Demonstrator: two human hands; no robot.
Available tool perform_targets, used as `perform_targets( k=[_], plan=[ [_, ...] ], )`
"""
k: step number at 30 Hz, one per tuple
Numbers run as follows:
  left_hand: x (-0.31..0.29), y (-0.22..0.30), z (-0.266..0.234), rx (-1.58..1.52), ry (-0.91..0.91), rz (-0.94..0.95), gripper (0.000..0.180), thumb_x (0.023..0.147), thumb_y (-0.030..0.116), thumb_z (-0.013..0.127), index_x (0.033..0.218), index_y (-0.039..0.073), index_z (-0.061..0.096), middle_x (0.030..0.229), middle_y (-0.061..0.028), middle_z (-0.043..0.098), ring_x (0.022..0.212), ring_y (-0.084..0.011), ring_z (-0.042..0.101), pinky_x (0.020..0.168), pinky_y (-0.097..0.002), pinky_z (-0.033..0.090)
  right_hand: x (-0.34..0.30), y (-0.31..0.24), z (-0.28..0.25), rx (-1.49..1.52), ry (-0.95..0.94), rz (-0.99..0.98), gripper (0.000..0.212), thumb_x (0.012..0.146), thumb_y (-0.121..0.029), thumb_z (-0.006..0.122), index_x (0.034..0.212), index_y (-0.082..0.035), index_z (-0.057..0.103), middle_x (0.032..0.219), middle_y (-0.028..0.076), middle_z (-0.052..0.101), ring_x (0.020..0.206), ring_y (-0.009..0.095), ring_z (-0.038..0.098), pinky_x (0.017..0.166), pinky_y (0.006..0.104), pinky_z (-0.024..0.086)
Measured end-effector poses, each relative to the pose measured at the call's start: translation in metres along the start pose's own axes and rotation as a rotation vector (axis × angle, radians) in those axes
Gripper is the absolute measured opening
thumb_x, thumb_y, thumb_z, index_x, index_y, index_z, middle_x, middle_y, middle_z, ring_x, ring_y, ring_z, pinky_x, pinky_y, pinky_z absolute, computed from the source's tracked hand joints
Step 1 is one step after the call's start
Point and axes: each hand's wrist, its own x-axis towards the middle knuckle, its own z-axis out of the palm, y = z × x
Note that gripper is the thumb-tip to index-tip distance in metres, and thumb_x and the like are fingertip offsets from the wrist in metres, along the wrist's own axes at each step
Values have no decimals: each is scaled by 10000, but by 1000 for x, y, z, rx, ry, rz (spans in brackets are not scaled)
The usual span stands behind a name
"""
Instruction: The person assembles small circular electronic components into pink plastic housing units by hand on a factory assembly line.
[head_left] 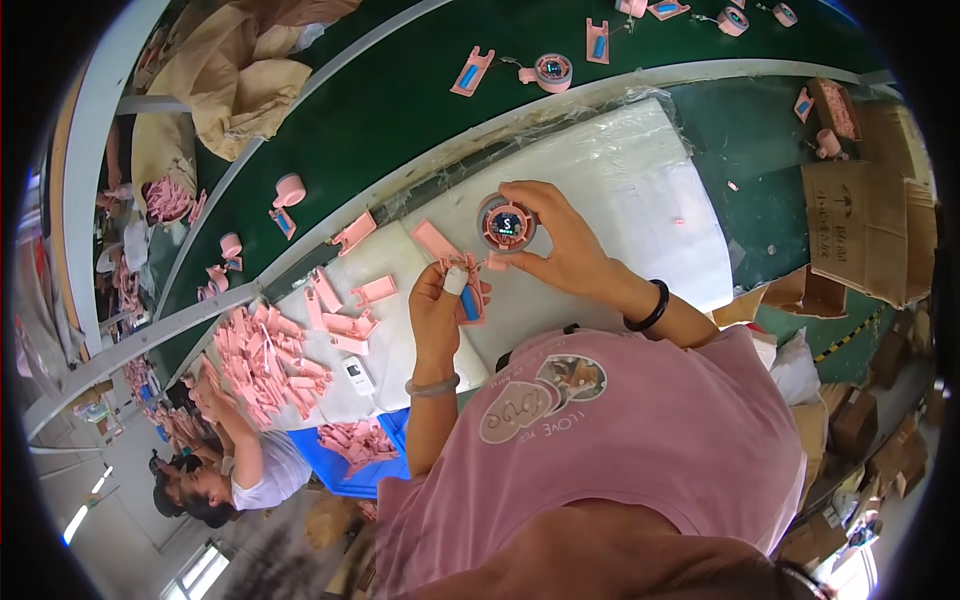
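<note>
In my right hand (565, 245) is a round pink-and-grey device head (491, 243) with a small lit display facing up, its fingers and thumb gripping the rim. My left hand (433, 315), a white wrap on one finger, pinches a pink handle shell (476, 318) with a blue cylindrical battery (468, 302) in it. The shell sits just below the head, close to its short pink neck (496, 262). Another pink handle shell (432, 238) lies beyond my left fingers on the white-covered table (620, 190).
Loose pink shells (260, 360) are heaped at the left, near a small white device with a screen (357, 375). A blue bin (325, 465) holds more. Past the table curves a green conveyor (400, 110) carrying similar assemblies. Cardboard boxes (860, 230) stand right; a co-worker (245, 470) works at far left.
</note>
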Motion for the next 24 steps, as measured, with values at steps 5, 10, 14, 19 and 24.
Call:
perform_targets(
  k=[5, 10, 14, 19, 24],
  plan=[
    [52, -1, -13, 55, 17, -17, 295, 880, 250, 628, 1028, 10, 542, 921, -95, 636, 740, -198, 663, 603, -304, 562, 25, 43, 16, -64, -25, 63, 701, 686, -166, 797, 1276, -65, 431, 1256, 141, 456, 1104, 284, 513, 851, 313, 472],
    [115, -2, -31, 102, 48, -8, 287, 884, 250, 621, 1026, 13, 544, 889, -87, 634, 723, -181, 660, 590, -293, 556, 62, 87, 32, -69, -51, 103, 680, 695, -198, 764, 1262, -51, 418, 1223, 149, 472, 1112, 342, 486, 905, 387, 440],
    [187, 7, -54, 107, 62, 38, 176, 884, 189, 614, 899, 22, 562, 750, -52, 619, 623, -144, 622, 520, -251, 508, 111, 136, 55, -142, -51, 32, 696, 689, -236, 784, 1254, -37, 429, 1221, 168, 470, 1084, 346, 511, 909, 373, 446],
    [268, 26, -81, 109, 157, 199, 145, 878, 116, 605, 803, 33, 512, 725, -80, 621, 544, -119, 563, 477, -231, 457, 171, 175, 61, -689, -3, -154, 515, 738, -253, 704, 1165, -41, 509, 1175, 121, 528, 1051, 294, 529, 865, 398, 442],
    [297, 10, -149, 839, 655, 688, 486, 748, 134, 671, 1161, -57, 499, 1162, -236, 505, 1099, -350, 483, 935, -432, 376, 204, 185, 31, -1231, -86, 180, 292, 770, -129, 595, 1059, -96, 566, 1051, 79, 597, 985, 270, 580, 884, 426, 420]
  ],
)
